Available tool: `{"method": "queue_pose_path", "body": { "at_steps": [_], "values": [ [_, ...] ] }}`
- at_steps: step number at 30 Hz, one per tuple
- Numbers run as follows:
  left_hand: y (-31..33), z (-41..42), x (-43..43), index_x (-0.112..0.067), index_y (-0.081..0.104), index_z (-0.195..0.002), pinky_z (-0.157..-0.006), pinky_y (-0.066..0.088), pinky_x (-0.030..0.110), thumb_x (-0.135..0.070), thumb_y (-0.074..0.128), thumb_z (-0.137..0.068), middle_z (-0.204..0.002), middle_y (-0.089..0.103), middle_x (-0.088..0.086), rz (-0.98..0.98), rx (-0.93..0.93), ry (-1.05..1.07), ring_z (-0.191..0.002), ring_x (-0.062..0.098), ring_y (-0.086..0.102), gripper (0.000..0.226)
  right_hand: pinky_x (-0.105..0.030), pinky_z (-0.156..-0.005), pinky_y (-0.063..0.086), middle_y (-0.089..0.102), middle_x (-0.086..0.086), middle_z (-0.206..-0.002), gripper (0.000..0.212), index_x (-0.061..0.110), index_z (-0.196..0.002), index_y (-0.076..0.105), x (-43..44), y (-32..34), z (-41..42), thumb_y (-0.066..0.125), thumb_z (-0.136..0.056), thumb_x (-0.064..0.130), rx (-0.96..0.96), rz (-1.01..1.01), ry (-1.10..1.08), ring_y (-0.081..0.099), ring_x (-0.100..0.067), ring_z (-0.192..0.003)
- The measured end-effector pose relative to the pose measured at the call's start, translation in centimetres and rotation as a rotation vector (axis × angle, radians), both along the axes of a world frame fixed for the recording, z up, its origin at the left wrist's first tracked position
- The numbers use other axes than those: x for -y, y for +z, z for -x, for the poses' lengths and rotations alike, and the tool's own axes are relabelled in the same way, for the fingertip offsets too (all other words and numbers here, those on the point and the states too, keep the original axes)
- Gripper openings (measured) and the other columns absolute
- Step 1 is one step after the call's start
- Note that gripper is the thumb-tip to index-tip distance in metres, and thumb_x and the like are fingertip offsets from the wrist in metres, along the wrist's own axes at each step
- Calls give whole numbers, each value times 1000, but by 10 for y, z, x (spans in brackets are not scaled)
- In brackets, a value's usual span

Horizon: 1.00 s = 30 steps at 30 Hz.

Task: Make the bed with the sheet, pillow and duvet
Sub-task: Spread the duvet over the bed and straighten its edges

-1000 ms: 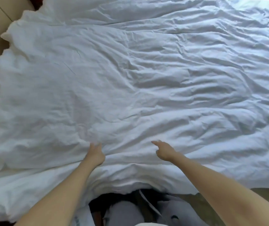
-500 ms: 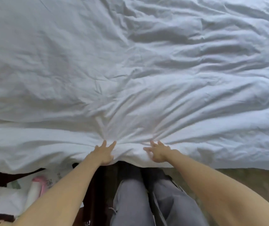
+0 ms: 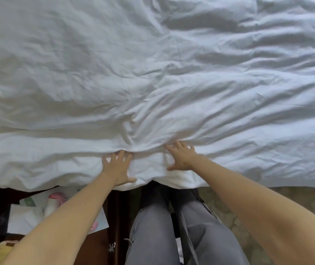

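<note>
A white, wrinkled duvet (image 3: 153, 77) covers the whole bed and fills the upper two thirds of the view; its near edge hangs over the bed's side. My left hand (image 3: 117, 166) lies flat on that near edge with fingers spread. My right hand (image 3: 181, 156) presses flat beside it, fingers spread, about a hand's width to the right. Creases fan out from between the two hands. No pillow or sheet shows.
My legs in grey trousers (image 3: 172, 230) stand against the bed. A dark wooden bedside unit (image 3: 103, 245) at lower left holds white papers (image 3: 26, 217) and a pink and white item (image 3: 54, 202). Patterned carpet (image 3: 229, 203) lies to the right.
Both hands slid back from the top of the duvet to its near edge and now press flat with spread fingers. The view tilted down, so the headboard left the frame.
</note>
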<state>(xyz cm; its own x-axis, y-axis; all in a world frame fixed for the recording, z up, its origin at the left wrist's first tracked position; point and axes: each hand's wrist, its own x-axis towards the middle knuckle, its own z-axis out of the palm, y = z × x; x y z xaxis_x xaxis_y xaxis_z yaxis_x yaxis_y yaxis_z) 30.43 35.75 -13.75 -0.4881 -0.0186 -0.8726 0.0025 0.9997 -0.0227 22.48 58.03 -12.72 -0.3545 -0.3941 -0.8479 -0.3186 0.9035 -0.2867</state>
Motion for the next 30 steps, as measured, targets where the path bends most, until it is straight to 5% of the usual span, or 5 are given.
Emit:
{"method": "queue_pose_path", "body": {
  "at_steps": [4,9,19,23,30],
  "values": [
    [-7,-23,8,-13,0,-150,-108,26,54,-42,62,-83,-155,5,10,179,-90,-345,-138,32,21,96,-50,-105,34,22,-14,-144,106,8,-146,6,17,-19,-35,70,-74,52,-240,-136,211,26,-32,-134],
    [-19,-15,12,-11,42,-126,-87,45,31,-2,56,-81,-126,46,11,-39,-237,-277,-113,27,51,48,-32,-86,43,41,-16,-127,62,4,-131,30,24,-32,-60,63,-79,3,-330,-101,242,46,-28,-114],
    [-6,-24,-6,-1,61,-107,-72,45,34,-18,48,-86,-110,63,15,-150,328,-330,-93,30,60,30,-35,-96,41,52,-20,-128,31,-1,-119,54,20,-31,-70,42,-91,1,147,-40,333,51,-35,-116],
    [-1,-15,29,-5,55,-106,-77,47,35,-29,50,-85,-112,59,11,-177,239,-169,-96,27,56,32,-29,-75,40,58,-17,-117,13,6,-79,54,28,-29,-51,45,-88,7,153,-34,216,49,-28,-89],
    [22,-39,112,-17,32,-136,-106,28,43,-72,52,-70,-143,30,5,104,24,-387,-131,24,32,89,-37,-97,40,43,-10,-132,64,14,-137,37,112,-13,-60,64,-84,37,31,199,235,43,-29,-122]
  ]
}}
